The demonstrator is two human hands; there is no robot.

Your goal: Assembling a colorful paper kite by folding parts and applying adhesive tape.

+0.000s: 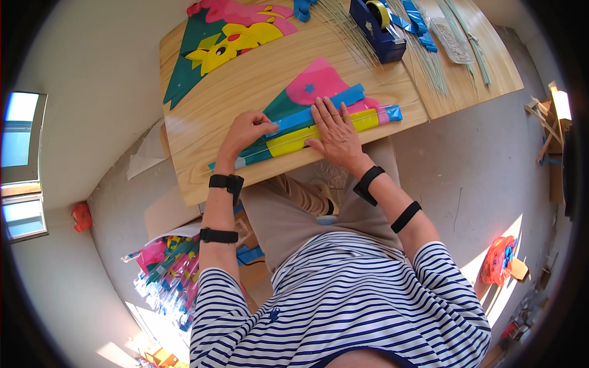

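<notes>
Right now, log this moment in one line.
left hand: at left end of blue strip; right hand: flat across it; tape dispenser: on table

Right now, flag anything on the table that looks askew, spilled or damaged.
Only the thin sticks look untidy: they splay at uneven angles on both sides of the blue tape dispenser, not neatly bundled. No spill shows, and the nearer colourful sheet has no visible tear.

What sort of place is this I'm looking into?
Probably a small craft workshop, though I can't be certain: a tape dispenser, thin rods and colourful sheets share the wooden worktop.
</notes>
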